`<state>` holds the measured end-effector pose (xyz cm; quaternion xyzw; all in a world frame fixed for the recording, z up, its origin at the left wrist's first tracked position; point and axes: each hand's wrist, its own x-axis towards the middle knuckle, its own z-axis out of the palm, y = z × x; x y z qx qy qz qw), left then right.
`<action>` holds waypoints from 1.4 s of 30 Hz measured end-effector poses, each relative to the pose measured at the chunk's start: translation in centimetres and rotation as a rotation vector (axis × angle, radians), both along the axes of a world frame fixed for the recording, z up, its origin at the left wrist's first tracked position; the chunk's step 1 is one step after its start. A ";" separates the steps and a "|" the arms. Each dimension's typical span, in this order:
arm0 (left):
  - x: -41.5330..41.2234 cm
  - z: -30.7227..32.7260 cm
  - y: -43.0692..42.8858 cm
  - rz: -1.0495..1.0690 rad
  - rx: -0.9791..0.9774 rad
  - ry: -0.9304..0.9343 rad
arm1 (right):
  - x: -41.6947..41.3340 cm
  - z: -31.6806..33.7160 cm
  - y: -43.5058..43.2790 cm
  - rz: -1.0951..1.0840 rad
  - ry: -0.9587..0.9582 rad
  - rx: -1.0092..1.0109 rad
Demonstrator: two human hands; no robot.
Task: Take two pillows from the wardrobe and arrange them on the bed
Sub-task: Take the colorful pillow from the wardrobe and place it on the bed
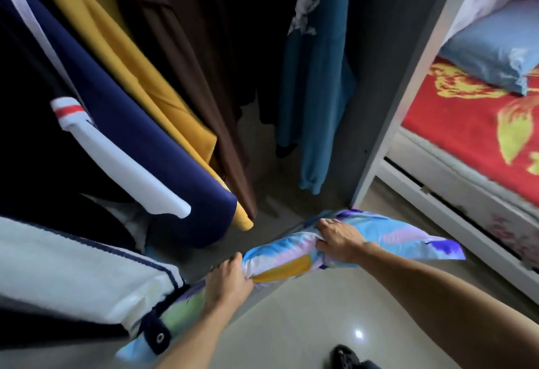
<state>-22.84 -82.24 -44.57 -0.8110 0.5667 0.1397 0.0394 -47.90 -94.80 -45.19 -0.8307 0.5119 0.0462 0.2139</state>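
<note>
A pillow (pixel 388 236) in a light blue cover with pink, yellow and purple patches lies at the wardrobe's (pixel 376 82) bottom edge, sticking out over the floor. My right hand (pixel 339 240) grips its upper middle. My left hand (pixel 229 279) grips its lower left end. More of the same patterned fabric (pixel 186 307) shows under my left forearm, partly hidden by a white garment; whether it is a second pillow I cannot tell. The bed (pixel 466 123) with a red flowered cover stands at the right, with a blue pillow (pixel 493 47) on it.
Hanging clothes fill the wardrobe: a navy and white garment (pixel 131 135), a yellow one (pixel 128 56), a brown one (pixel 186 56), a teal one (pixel 315 82). A white garment (pixel 73 269) hangs at lower left. The pale tiled floor (pixel 306 325) lies below. A dark shoe (pixel 345 357) shows at the bottom.
</note>
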 end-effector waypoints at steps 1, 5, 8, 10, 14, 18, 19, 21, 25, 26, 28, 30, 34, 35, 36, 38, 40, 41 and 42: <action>0.0 1.4 0.1 -0.025 -0.006 0.000 | -0.3 1.3 0.6 -0.013 0.001 -0.008; -0.4 6.2 0.4 -0.134 -0.039 -0.011 | -1.9 5.9 3.1 -0.089 -0.006 -0.020; -1.4 9.0 0.4 -0.208 -0.069 -0.017 | -3.3 8.6 4.7 -0.146 -0.024 -0.039; -2.2 10.5 0.4 -0.247 -0.073 -0.024 | -4.2 10.0 5.5 -0.172 -0.041 -0.052; -3.2 12.4 1.2 -0.316 -0.056 -0.013 | -5.8 11.2 6.8 -0.156 -0.031 -0.087; -5.2 13.4 2.1 -0.333 -0.056 -0.024 | -8.3 11.8 7.9 -0.110 -0.035 -0.124; -6.1 13.6 2.0 -0.341 -0.050 -0.029 | -9.4 12.0 7.9 -0.104 -0.039 -0.122; -8.8 14.0 1.1 -0.368 -0.034 -0.039 | -12.3 12.3 7.7 -0.109 -0.054 -0.107; -16.7 14.1 -1.6 -0.415 -0.027 -0.038 | -20.6 12.3 7.1 -0.136 -0.063 -0.112; -19.1 14.0 -2.4 -0.423 -0.030 -0.034 | -23.1 12.4 6.7 -0.137 -0.057 -0.113; -24.3 14.0 -4.0 -0.448 -0.041 -0.027 | -28.5 12.7 6.0 -0.136 -0.040 -0.133; -29.4 14.4 -5.5 -0.478 -0.057 -0.018 | -33.9 13.5 5.5 -0.150 -0.036 -0.175; -38.4 15.7 -9.0 -0.555 -0.097 0.071 | -43.3 16.7 3.8 -0.253 0.040 -0.344; -40.3 16.2 -10.0 -0.579 -0.108 0.099 | -45.3 17.7 3.2 -0.275 0.068 -0.386; -42.1 16.7 -10.9 -0.602 -0.114 0.127 | -47.0 18.8 2.5 -0.296 0.078 -0.426; -45.3 17.6 -12.9 -0.648 -0.109 0.180 | -50.1 20.8 1.1 -0.331 0.079 -0.529; -48.1 18.3 -15.2 -0.697 -0.104 0.235 | -52.7 22.5 -0.5 -0.343 0.099 -0.621; -49.3 18.6 -16.3 -0.722 -0.105 0.256 | -53.9 23.3 -1.3 -0.344 0.122 -0.642; -50.5 18.8 -17.7 -0.747 -0.114 0.272 | -55.0 23.9 -2.1 -0.349 0.143 -0.661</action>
